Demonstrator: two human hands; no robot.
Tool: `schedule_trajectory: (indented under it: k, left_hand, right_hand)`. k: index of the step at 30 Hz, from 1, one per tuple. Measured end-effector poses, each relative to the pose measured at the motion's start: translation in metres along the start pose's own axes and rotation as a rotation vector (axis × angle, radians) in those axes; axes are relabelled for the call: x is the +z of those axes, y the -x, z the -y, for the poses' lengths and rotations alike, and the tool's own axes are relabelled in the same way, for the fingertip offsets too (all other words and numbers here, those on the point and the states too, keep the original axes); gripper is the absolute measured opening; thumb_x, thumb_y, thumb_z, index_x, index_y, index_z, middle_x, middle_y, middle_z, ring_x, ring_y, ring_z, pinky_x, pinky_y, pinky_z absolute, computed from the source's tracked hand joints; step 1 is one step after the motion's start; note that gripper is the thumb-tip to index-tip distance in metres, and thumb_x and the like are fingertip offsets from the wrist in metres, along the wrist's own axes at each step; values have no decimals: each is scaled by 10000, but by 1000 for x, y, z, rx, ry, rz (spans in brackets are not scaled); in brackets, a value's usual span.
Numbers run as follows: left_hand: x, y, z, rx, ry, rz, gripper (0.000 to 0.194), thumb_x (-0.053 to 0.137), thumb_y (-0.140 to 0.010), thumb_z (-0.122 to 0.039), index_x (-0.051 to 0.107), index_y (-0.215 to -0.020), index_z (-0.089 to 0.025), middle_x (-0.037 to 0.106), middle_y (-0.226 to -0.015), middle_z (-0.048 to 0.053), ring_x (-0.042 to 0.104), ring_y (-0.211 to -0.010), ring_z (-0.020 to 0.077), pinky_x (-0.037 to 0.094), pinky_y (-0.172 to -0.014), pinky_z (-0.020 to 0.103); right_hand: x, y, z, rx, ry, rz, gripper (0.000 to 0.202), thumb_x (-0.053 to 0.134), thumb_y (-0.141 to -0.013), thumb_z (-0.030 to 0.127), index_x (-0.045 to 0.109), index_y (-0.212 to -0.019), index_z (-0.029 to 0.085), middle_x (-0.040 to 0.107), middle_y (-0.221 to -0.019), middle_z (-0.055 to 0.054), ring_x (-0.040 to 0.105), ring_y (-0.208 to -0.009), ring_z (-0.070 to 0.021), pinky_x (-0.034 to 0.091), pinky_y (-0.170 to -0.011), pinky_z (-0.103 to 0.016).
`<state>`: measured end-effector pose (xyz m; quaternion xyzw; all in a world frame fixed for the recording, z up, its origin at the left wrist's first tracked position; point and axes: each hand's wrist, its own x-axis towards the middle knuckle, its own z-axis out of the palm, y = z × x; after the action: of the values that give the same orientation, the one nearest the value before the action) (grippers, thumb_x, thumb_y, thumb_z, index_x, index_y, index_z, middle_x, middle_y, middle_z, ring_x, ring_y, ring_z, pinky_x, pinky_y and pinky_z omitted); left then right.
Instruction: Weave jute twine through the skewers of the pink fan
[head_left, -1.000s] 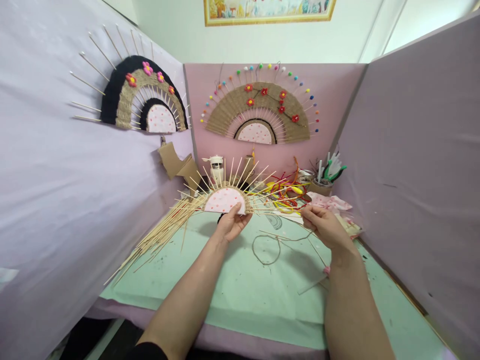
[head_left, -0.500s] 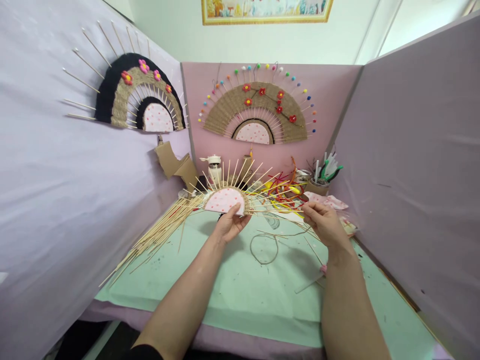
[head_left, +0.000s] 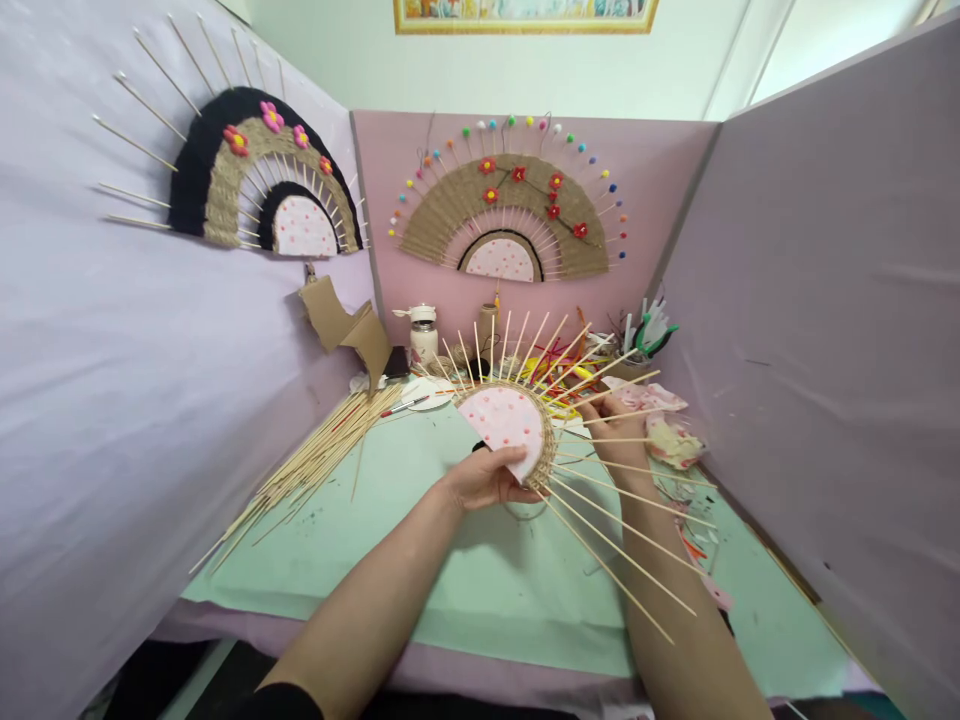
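My left hand point(head_left: 491, 478) grips the lower corner of a half-round fan point(head_left: 510, 425), thumb on its pink spotted face and fingers behind. Twine weaving point(head_left: 549, 445) rims the curved edge, and thin bamboo sticks point(head_left: 615, 520) spread out from it like rays. Behind the right-hand sticks is my right hand point(head_left: 619, 432), fingers closed in a pinch on a strand of twine, mostly hidden here. Below the fan, a loop of twine point(head_left: 525, 511) shows on the green tabletop point(head_left: 360, 560).
Loose bamboo sticks point(head_left: 315, 450) lie in a heap at left. A red-handled brush point(head_left: 405, 406), a white bottle point(head_left: 424, 340) and coloured strands point(head_left: 555, 365) are at the back. Two finished fans point(head_left: 502, 190) hang on the partitions. Crumpled pink fabric point(head_left: 649, 395) lies at right.
The fan has turned clockwise and come nearer, so its sticks now point right and down across my right forearm. My right hand has shifted slightly left, behind the sticks.
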<state>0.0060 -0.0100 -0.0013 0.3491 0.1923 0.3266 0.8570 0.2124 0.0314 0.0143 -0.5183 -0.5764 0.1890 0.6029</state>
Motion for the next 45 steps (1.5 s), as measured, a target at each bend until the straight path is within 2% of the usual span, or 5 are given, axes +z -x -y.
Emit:
schedule_trajectory:
  k: [3,19,24,30,45]
  left_hand:
    - [3,0,4,-16,-30,17,319,627,-741,-249,586,-1026,-114,673,-896,113,656,-767,210,554,-630,328]
    - [1,-2,3,-9,-42,-42,230,623,-740,-219,622,-950,-125,680,-838,96,641,-707,161,518,-662,287]
    - [0,-5,3,39,-53,-31,302,598,-754,-218,604,-1027,-88,670,-956,153,647,-852,212,504,-770,310]
    - [-1,-8,4,138,24,-89,293,594,-742,-131,597,-1033,-98,669,-986,136,645,-867,190,493,-828,312]
    - [-1,-7,-1,132,11,-118,256,577,-759,-165,598,-1002,-86,679,-933,132,654,-812,205,513,-797,364]
  right_hand:
    - [0,2,1,-11,-13,-55,304,597,-702,464,602,-719,161,512,-564,9,406,-498,-104,297,-459,-230]
    - [-6,-2,-6,-7,-37,-39,262,601,-705,444,601,-696,182,542,-578,-2,444,-513,-122,336,-485,-251]
    - [-7,-5,-6,23,-53,-69,281,619,-682,459,590,-684,179,533,-555,0,440,-493,-119,329,-480,-252]
    - [-8,-7,-7,43,-49,-114,304,630,-665,475,601,-692,173,509,-524,13,419,-480,-111,322,-458,-242]
    - [-11,-7,-7,30,-95,-135,269,627,-677,444,578,-671,179,530,-556,9,448,-497,-115,351,-470,-241]
